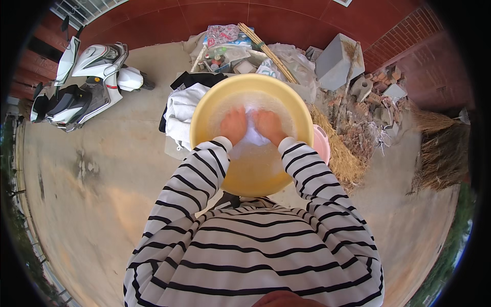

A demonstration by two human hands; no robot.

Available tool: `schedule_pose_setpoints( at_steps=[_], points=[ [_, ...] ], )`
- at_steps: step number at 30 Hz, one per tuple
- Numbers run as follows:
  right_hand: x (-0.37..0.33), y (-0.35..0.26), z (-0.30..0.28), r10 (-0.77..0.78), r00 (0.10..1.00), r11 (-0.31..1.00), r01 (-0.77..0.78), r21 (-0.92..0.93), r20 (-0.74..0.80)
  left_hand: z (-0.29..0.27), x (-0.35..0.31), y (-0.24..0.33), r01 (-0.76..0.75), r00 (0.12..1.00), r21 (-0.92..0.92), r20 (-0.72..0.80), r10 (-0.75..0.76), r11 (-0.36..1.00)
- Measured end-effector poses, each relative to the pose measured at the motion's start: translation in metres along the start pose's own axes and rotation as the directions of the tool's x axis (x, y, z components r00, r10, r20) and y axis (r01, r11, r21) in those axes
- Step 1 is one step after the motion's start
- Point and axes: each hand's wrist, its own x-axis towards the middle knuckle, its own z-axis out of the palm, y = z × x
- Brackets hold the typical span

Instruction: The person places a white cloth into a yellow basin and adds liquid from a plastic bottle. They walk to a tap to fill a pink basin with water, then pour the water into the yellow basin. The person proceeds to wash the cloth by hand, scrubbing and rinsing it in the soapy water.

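Remote feed, biggest first. Paved ground (102,174) took up much of the view; a white-and-black scooter (84,92) was parked on it, well off to the left. The yellow basin (255,181) sat dead ahead of the body, cloudy water (250,158) inside. White laundry (185,110) was heaped just beside its left side, with dark fabric (204,79) behind. A pink basin (321,144) poked out past the right rim, mostly hidden.

I had the left hand (233,126) and right hand (267,125) both inside the yellow basin, close together, knuckles up. The white cloth (253,135) was between them, in the water toward the far side. Grip: both closed on the cloth, one per side; fingertips were hidden, so I couldn't tell how hard they pinched.

Step in hand, my read: rubbing the cloth in soapy water. Next move, I judged, called for shifting the hold to a fresh patch, cloth low so the splash stayed inside the rim. Main risk: wet fabric slipping from one hand.
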Motion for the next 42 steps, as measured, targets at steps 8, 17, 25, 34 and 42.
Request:
schedule_pose_setpoints(
  at_steps=[8, 17, 25, 34, 42],
  points=[
    [-0.04, 0.003, -0.045, 0.111, 0.994, 0.791, -0.073, 0.608, -0.025, -0.034, -0.039, -0.035, -0.158, 0.986, -0.676, -0.151, 0.074, 0.72],
    [-0.076, -0.009, -0.108, 0.263, 0.965, -0.058, 0.001, 0.998, 0.015, -0.071, -0.07, -0.031, -0.222, 0.973, -0.752, -0.212, 0.091, 0.621],
    [-0.095, -0.094, -0.208, 0.013, 0.993, -0.241, 0.116, 0.964, -0.116, -0.079, -0.073, -0.028, -0.279, 0.96, -0.801, -0.24, 0.143, 0.529],
    [-0.091, -0.141, -0.192, -0.29, 0.951, 0.226, 0.181, 0.957, -0.111, -0.032, -0.074, -0.022, 0.08, 0.996, -0.995, 0.078, -0.043, 0.051],
    [-0.057, -0.003, -0.05, -0.072, 0.987, 0.599, -0.074, 0.797, 0.145, -0.087, -0.085, -0.005, 0.186, 0.976, -0.739, 0.216, 0.033, -0.648]
  ],
)
